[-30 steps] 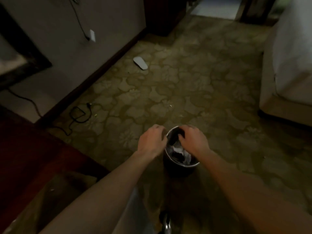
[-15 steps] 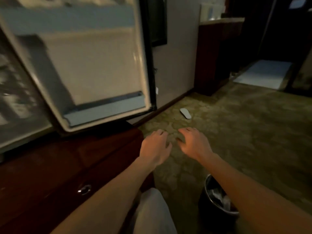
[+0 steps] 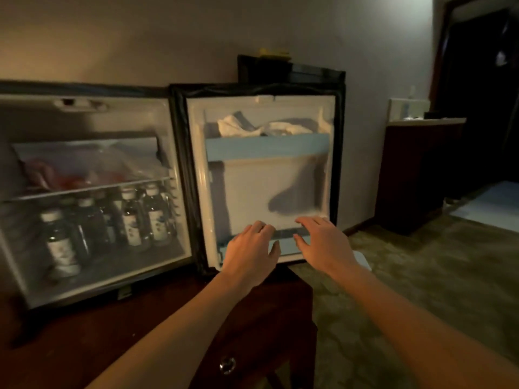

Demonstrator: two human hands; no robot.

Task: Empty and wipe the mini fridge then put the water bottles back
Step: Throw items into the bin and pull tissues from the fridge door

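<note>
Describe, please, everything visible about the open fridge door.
The fridge door is swung fully open, its white plastic inner face toward the camera, framed by a black rubber seal. Its upper pale blue shelf rail holds white crumpled cloths; a lower rail sits behind the left hand and right hand, both held open before it.

Two bare forearms reach forward side by side, left hand (image 3: 250, 251) and right hand (image 3: 323, 242) palms down, fingers loosely spread, holding nothing.
</note>
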